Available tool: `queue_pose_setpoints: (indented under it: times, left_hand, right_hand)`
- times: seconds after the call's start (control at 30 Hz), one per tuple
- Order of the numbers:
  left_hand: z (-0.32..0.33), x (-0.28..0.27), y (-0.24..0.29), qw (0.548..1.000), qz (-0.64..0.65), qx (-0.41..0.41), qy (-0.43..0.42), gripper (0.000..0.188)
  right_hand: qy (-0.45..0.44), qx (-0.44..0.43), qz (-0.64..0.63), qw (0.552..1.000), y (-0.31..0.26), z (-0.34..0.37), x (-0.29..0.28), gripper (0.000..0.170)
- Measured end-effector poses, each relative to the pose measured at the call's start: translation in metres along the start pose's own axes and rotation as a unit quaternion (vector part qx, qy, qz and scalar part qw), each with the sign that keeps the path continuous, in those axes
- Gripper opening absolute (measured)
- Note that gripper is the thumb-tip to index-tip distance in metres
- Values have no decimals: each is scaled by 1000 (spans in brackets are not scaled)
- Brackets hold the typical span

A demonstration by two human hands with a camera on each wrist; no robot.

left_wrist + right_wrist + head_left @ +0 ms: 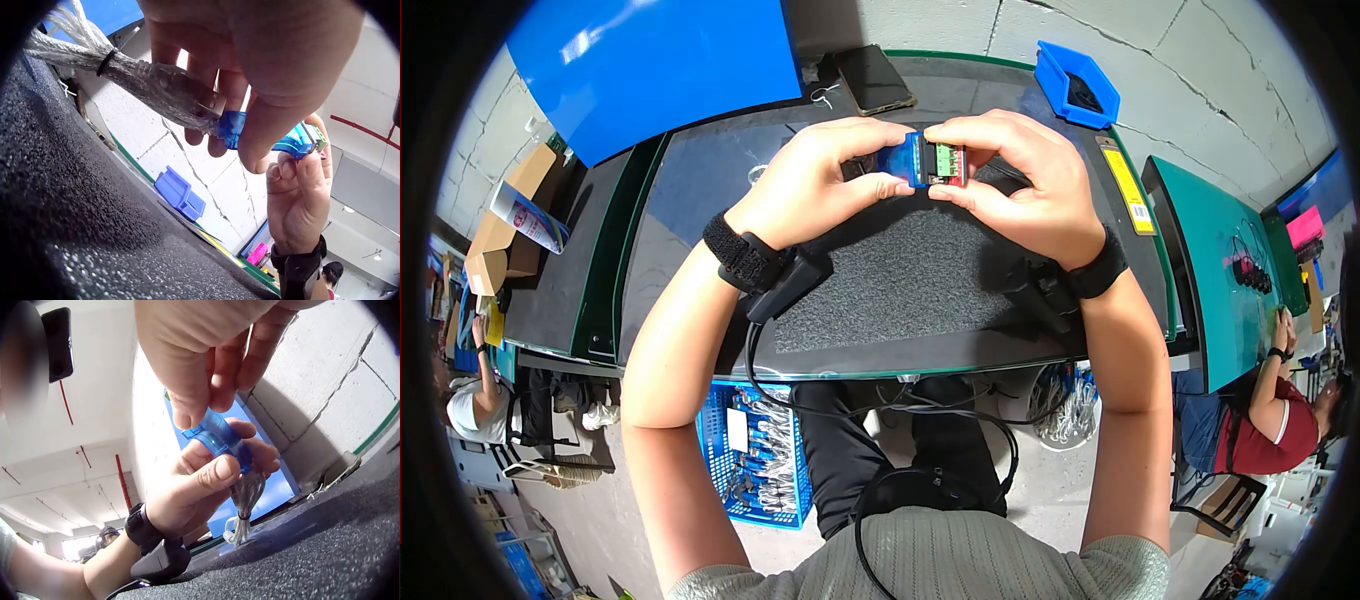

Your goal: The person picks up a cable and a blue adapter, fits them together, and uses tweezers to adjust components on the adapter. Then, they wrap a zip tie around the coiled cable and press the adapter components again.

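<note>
Over the back of the grey mat, my left hand (pixel 820 180) grips a translucent blue connector (pixel 917 160) between thumb and fingers. A bundled silvery cable (pixel 134 87) runs from that connector, held together by a black tie (pixel 106 63), with a metal-ended USB plug (pixel 212 103) lying along it near the fingers. Facing it, my right hand (pixel 1030 175) pinches the other end, where a green screw terminal block (pixel 946 160) with black and red parts meets the blue connector. The two parts sit end to end in the head view.
A dark phone-like slab (pixel 872 80) lies at the back of the table. Behind right stands a blue bin (pixel 1052 85) with black items; a yellow strip (pixel 1127 185) lies along the right edge. Below the table, a blue basket (pixel 800 470) holds bundled cables. Other people sit at both sides.
</note>
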State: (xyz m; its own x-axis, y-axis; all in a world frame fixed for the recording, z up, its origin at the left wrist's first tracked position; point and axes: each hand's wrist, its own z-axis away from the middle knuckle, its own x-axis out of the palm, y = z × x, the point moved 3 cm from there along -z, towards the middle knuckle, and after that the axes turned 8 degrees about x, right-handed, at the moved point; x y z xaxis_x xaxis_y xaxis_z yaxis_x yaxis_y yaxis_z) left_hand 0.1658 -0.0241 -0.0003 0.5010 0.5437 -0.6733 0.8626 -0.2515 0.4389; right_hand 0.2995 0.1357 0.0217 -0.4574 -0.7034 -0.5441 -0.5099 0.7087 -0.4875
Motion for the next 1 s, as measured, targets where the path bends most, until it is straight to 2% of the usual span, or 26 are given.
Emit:
queue_pose_setpoints:
  times: [0.3,0.37,0.43,0.5,0.53,0.67,0.73,0.77,0.83,1.0]
  left_hand:
    - [2,5,-6,1000,14,7,-22,41]
    - [2,4,-3,998,-20,30,-57,39]
    - [0,4,-1,997,-25,30,-71,37]
    - [0,5,1,996,-11,25,-84,22]
    - [0,6,2,997,-2,10,-76,17]
    - [-1,7,-1,996,24,45,-75,17]
    - [0,7,0,992,-18,97,-77,34]
    - [0,7,0,992,-18,97,-77,34]
    - [-1,7,1,995,28,50,-82,21]
    - [1,5,1,995,-8,48,-84,27]
  right_hand:
    - [2,-8,37,999,-1,1,7,38]
    - [-33,-49,90,994,-6,2,12,40]
    - [-32,-74,74,994,-9,3,16,44]
    - [-53,-14,30,998,-11,4,18,47]
    - [-51,-11,18,998,-12,4,18,48]
    - [-63,-30,33,997,-9,4,19,44]
    - [-80,-19,24,996,-8,5,20,41]
    - [-79,-19,24,996,-8,5,20,41]
    - [-90,-8,19,996,-7,5,20,39]
    - [-68,15,-14,997,-5,6,20,41]
